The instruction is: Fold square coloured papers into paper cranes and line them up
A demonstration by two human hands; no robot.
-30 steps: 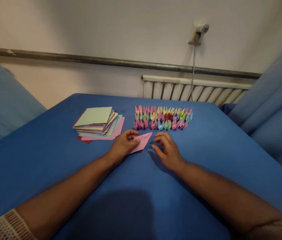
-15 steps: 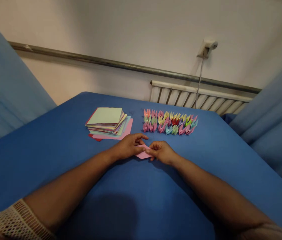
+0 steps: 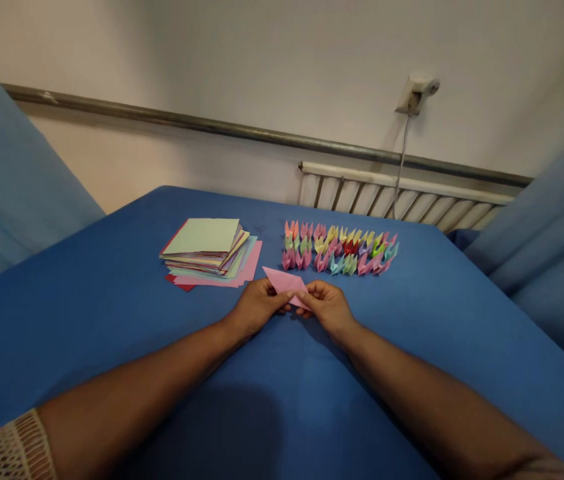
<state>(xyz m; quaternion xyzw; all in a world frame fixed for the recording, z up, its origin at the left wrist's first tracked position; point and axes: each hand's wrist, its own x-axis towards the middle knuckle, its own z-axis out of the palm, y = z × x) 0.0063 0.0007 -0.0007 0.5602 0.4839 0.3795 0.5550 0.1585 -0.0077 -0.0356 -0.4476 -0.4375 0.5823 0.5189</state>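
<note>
A folded piece of pink origami paper [image 3: 286, 280] is held between my two hands, its long point aimed up and to the left. My left hand [image 3: 258, 303] pinches its lower left side, thumb on top and fingers curled beneath. On the right edge, my right hand [image 3: 329, 305] grips it the same way, with the two thumbs close together. Just beyond the hands, several small folded paper cranes [image 3: 349, 247] in many colours stand in rows. Left of them lies a stack of square coloured paper [image 3: 205, 237], a pale green sheet on top.
A blue cloth [image 3: 112, 320] covers the table. Behind it are a wall with a metal rail [image 3: 202, 124], a white radiator [image 3: 357, 189] and a socket [image 3: 412, 97] with a hanging cord. Blue curtains [image 3: 17, 147] flank the table on both sides.
The pink paper has been turned and raised, so its point now sticks out up-left. My left fingers, stretched over it before, have curled underneath. The view has shifted slightly.
</note>
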